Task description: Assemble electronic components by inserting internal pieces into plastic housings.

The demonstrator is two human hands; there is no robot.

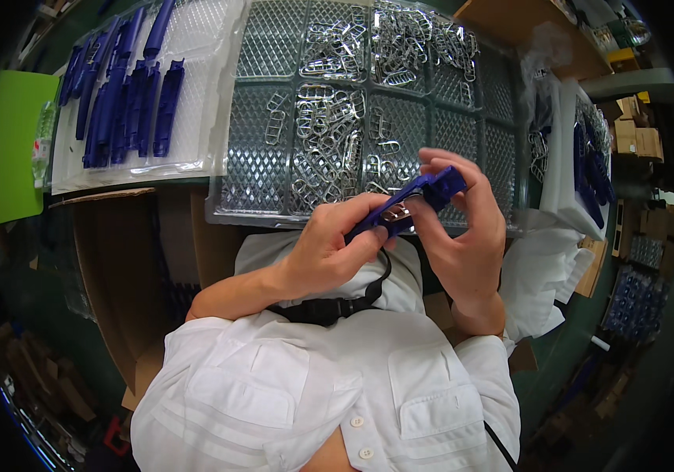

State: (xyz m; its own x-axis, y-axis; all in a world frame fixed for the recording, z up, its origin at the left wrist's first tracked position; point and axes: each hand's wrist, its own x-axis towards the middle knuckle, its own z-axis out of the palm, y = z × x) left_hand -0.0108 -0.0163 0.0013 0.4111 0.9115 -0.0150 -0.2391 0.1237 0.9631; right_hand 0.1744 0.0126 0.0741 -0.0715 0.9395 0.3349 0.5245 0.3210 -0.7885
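A dark blue plastic part [445,186], long and narrow with a blocky far end, is held between my two hands over the tray's near edge. My left hand [329,245] pinches its near left end between thumb and fingers. Closed round the wider far end is my right hand [467,236], its thumb pressing on the part's inner side. A shiny metal loop piece [396,212] shows within the blue part, partly covered by my fingers. Just beyond, loose metal loop pieces [329,141] lie in the compartments of a clear divided tray [262,193].
Several dark blue parts [168,110] lie on a white sheet at the left, beside a clear bottle [41,145] and a green panel [7,149]. At the right, a white foam tray [569,169] holds more blue parts. An open cardboard box [113,275] stands below left.
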